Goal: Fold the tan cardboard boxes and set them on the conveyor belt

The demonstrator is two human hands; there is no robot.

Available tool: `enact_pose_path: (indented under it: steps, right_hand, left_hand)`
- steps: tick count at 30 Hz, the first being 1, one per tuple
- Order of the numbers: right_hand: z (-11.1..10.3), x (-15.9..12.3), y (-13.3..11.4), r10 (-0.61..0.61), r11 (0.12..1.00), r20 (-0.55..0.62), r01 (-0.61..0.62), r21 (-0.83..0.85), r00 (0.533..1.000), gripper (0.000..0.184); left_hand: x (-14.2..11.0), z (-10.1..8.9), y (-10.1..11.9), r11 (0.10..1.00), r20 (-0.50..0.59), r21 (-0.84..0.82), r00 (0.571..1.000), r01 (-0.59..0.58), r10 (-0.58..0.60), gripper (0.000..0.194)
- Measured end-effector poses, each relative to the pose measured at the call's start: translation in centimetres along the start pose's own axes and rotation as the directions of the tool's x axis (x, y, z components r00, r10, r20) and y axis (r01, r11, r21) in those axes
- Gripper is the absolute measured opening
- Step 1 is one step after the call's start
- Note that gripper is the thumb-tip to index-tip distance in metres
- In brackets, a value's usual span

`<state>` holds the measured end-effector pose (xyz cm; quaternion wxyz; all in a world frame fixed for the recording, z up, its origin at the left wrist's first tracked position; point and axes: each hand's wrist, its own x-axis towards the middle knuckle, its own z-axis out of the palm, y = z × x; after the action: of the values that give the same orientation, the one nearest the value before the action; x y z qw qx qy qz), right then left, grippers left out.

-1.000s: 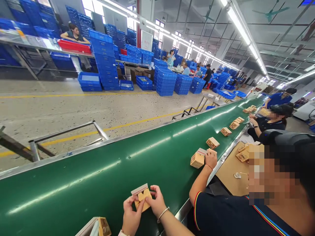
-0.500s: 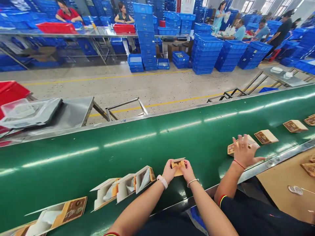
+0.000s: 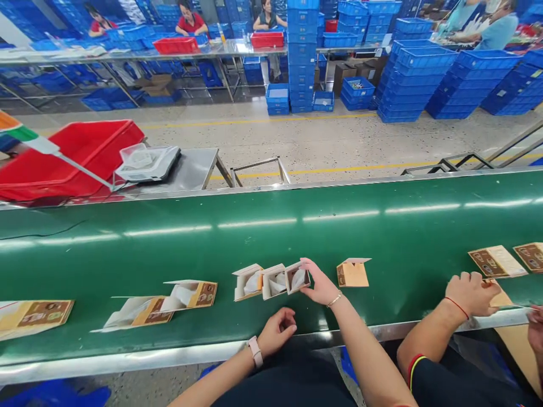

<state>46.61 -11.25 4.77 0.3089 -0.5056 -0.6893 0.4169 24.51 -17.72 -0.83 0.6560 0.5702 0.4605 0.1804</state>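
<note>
Three small open cardboard boxes stand side by side on the green conveyor belt, each with a whitish packet inside. My right hand (image 3: 319,284) grips the right-hand small box (image 3: 297,277) by its end, fingers over the top and thumb at the near side. The middle box (image 3: 274,282) and the left box (image 3: 247,284) touch in line with it. Nearer to me, my left hand (image 3: 278,332) has its fingers curled in, with nothing visible in them. To the right of my right hand lies a separate box (image 3: 354,273), flap raised.
More open boxes (image 3: 193,294) with packets lie leftward along the belt (image 3: 254,226). At right, a co-worker's hand (image 3: 470,294) is on a box by closed boxes (image 3: 494,261). Beyond the belt are a scale (image 3: 148,164), a red bin (image 3: 85,152) and stacked blue crates (image 3: 416,79).
My hands have let go of the single box and parted; it now lies on the belt. My right hand has taken hold of the row's end box, my left has drawn back. The view has swung left.
</note>
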Motion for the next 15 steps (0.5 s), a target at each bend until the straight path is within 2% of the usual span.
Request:
enact_pose_path:
  steps: [1, 3, 4, 6, 8, 9, 11, 13, 15]
  right_hand:
    - [-0.2, -0.4, 0.3, -0.008, 1.000, -0.014, 0.008, 0.007, 1.000, 0.053]
    - [-0.1, -2.5, 1.0, -0.012, 1.000, -0.077, 0.013, 0.009, 0.997, 0.040]
    - [0.1, -4.0, 1.3, -0.017, 1.000, -0.113, 0.017, -0.001, 0.993, 0.036]
    - [1.1, -7.0, 1.9, -0.047, 0.998, -0.191, 0.038, -0.049, 0.981, 0.036]
    - [2.4, -9.1, 2.4, -0.088, 0.991, -0.272, 0.057, -0.119, 0.958, 0.042]
    - [3.0, -9.6, 2.7, -0.099, 0.987, -0.312, 0.053, -0.151, 0.945, 0.046]
    - [3.9, -9.8, 3.3, -0.090, 0.983, -0.378, 0.023, -0.180, 0.921, 0.049]
    - [4.5, -9.2, 3.7, -0.036, 0.990, -0.440, -0.028, -0.139, 0.897, 0.043]
    - [4.9, -8.3, 4.0, 0.057, 0.997, -0.538, -0.080, -0.019, 0.841, 0.038]
  left_hand:
    - [0.1, -0.3, 0.2, 0.995, -0.077, 0.048, 0.993, -0.092, 0.095, 0.035]
    - [0.7, -0.7, 0.8, 0.934, -0.158, 0.210, 0.933, -0.288, 0.324, 0.045]
    - [1.2, -0.7, 1.1, 0.869, -0.131, 0.309, 0.888, -0.386, 0.441, 0.048]
    - [2.3, -0.4, 1.6, 0.695, 0.037, 0.465, 0.796, -0.549, 0.604, 0.049]
    - [3.3, 0.1, 2.2, 0.561, 0.203, 0.535, 0.741, -0.631, 0.639, 0.046]
    - [3.8, 0.5, 2.6, 0.531, 0.244, 0.555, 0.735, -0.641, 0.633, 0.044]
    - [4.7, 1.2, 3.5, 0.526, 0.244, 0.578, 0.747, -0.624, 0.618, 0.039]
    - [5.5, 1.9, 4.4, 0.563, 0.184, 0.572, 0.762, -0.597, 0.622, 0.029]
    - [6.3, 2.5, 5.1, 0.637, 0.086, 0.514, 0.774, -0.574, 0.628, 0.016]
